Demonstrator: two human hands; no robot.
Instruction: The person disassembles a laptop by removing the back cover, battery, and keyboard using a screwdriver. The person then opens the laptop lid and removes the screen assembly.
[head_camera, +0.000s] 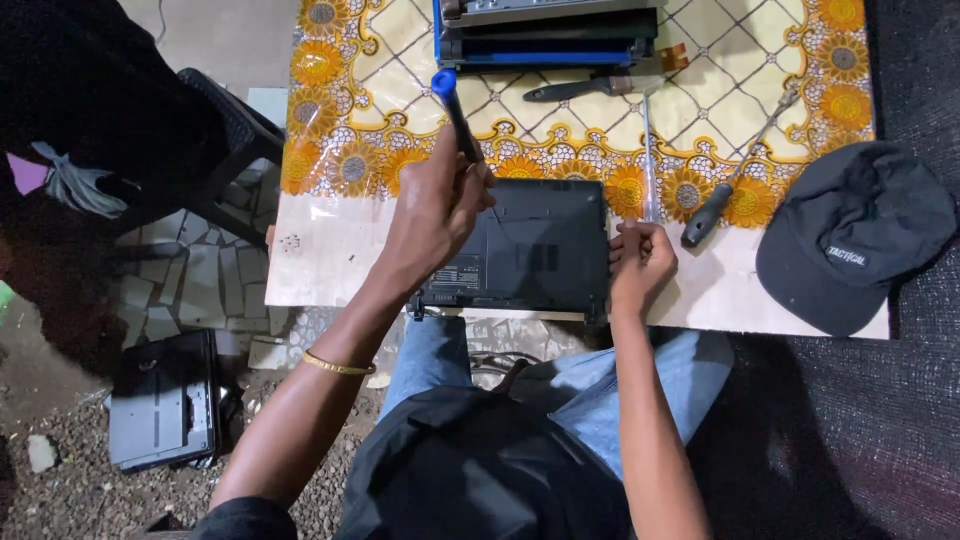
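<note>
A black laptop (540, 250) lies bottom side up on the table's near edge. My left hand (435, 205) is closed around a screwdriver (453, 108) with a black shaft and blue cap, its tip pointing down at the laptop's left part. My right hand (640, 262) presses on the laptop's right edge, fingers curled over it. A gold bangle (338, 367) sits on my left forearm.
The table (330, 270) carries a yellow flowered cloth (760, 90). On it lie a black-handled screwdriver (735, 180), a thin clear-handled tool (648, 160), a dark tool (575, 88), a stack of devices (545, 35) and a black cap (850, 235). Another laptop (165, 400) lies on the ground at left.
</note>
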